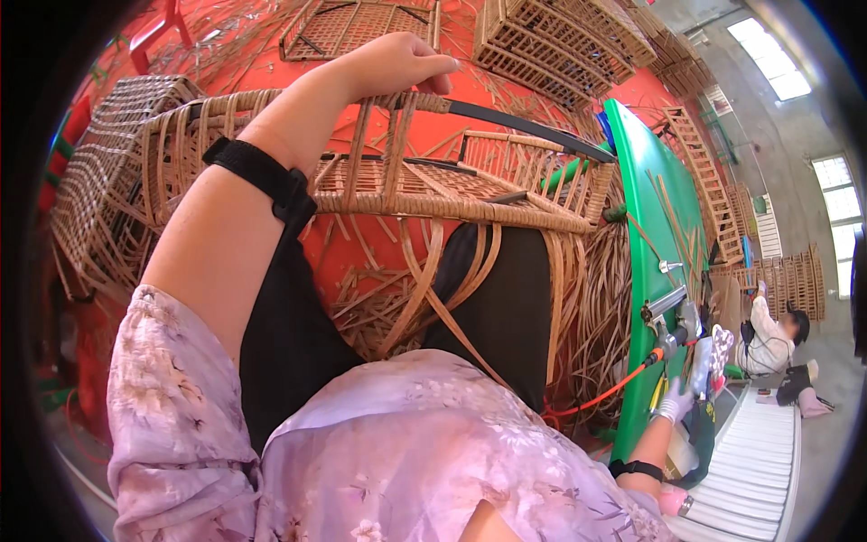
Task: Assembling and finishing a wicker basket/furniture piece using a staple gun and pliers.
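Observation:
A rattan frame, partly woven, lies across my lap with loose strips hanging from its near rail. My left hand is bent over the frame's far rail, its fingers curled down and partly hidden behind it. Part of that rail is wrapped in cane; a bare black bar continues to the right. My right hand, in a pale glove, reaches out at the lower right beside the green table. Its fingers look apart, with nothing visible in them. Close by lie an air tool with an orange hose and a patterned cloth.
Woven rattan racks stand on the red floor at the left and far side. Cane offcuts litter the floor below the frame. A long bundle of strips hangs beside the table. Another person sits beyond a white slatted bench.

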Tool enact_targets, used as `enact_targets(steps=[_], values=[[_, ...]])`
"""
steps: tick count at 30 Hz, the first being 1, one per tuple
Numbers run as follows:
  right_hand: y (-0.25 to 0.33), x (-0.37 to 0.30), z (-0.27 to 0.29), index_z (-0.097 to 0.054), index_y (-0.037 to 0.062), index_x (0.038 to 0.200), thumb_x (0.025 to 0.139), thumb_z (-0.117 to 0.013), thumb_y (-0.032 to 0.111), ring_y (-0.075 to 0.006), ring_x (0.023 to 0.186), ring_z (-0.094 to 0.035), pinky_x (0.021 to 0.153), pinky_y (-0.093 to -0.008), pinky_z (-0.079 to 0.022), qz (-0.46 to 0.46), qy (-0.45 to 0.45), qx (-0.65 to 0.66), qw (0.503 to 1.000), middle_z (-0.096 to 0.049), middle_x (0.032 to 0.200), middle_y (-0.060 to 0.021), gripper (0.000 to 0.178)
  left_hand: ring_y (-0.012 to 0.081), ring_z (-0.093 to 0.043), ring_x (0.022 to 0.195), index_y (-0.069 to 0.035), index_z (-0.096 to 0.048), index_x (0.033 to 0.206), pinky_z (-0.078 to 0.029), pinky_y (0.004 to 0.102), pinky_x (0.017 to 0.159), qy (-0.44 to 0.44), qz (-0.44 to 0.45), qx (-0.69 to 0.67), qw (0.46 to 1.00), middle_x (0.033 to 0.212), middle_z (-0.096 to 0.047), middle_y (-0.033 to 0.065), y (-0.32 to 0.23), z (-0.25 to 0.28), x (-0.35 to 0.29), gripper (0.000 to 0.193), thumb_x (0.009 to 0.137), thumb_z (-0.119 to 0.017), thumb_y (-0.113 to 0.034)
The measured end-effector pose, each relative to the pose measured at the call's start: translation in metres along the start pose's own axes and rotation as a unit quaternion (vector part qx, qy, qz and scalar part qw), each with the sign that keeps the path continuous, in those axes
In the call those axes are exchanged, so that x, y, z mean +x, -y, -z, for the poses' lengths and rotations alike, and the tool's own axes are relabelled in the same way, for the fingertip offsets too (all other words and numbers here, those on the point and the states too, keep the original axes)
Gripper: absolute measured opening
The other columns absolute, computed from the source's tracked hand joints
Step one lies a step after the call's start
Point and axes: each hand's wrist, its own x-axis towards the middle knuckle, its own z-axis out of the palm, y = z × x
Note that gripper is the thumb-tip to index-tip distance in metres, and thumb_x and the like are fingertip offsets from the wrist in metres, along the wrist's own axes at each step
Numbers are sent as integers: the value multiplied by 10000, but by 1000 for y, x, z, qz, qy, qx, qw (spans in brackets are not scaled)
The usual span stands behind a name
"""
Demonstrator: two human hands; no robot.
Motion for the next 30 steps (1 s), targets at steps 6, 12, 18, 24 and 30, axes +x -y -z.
enact_targets(steps=[6, 12, 18, 24, 30], values=[[218, -38, 66, -613, 2, 1161, 907, -643, 177, -260, 1030, -610, 913, -345, -484, 250, 19, 375, 892, -608, 1173, -136, 309, 147, -652, 817, -21, -732, 843, -501, 310, 785, -9, -4, 14, 1000, 826, -703, 66, -4, -4, 3, 462, 926, -554, -439], [419, -181, 135, -678, 87, 1061, 739, -777, 226, -277, 907, -620, 802, -386, -493, 718, 61, 383, 578, -654, 977, -96, 365, 171, -679, 825, -46, -753, 830, -530, 329, 809, -11, 26, 7, 1000, 853, -724, 77, 1, 2, -4, 463, 907, -562, -460], [466, -232, 118, -640, 119, 1105, 751, -707, 173, -251, 854, -589, 760, -383, -471, 830, 127, 260, 477, -580, 894, -46, 364, 168, -677, 824, -42, -749, 818, -527, 325, 806, 9, 26, -7, 1000, 839, -721, 75, -9, -1, 2, 451, 897, -561, -445], [441, -217, 96, -681, 95, 973, 773, -685, 125, -246, 814, -626, 706, -383, -471, 790, 108, 318, 513, -629, 840, -42, 202, 164, -648, 835, -26, -737, 848, -505, 332, 797, 10, 34, -8, 999, 840, -705, 74, -8, 0, 1, 449, 922, -563, -433], [427, -211, 102, -681, 89, 948, 784, -671, 120, -278, 766, -631, 721, -402, -476, 763, 107, 270, 578, -640, 793, -80, 167, 172, -649, 819, -25, -739, 830, -509, 340, 790, 0, 36, 8, 999, 836, -705, 74, -11, -3, 1, 437, 905, -575, -423]])
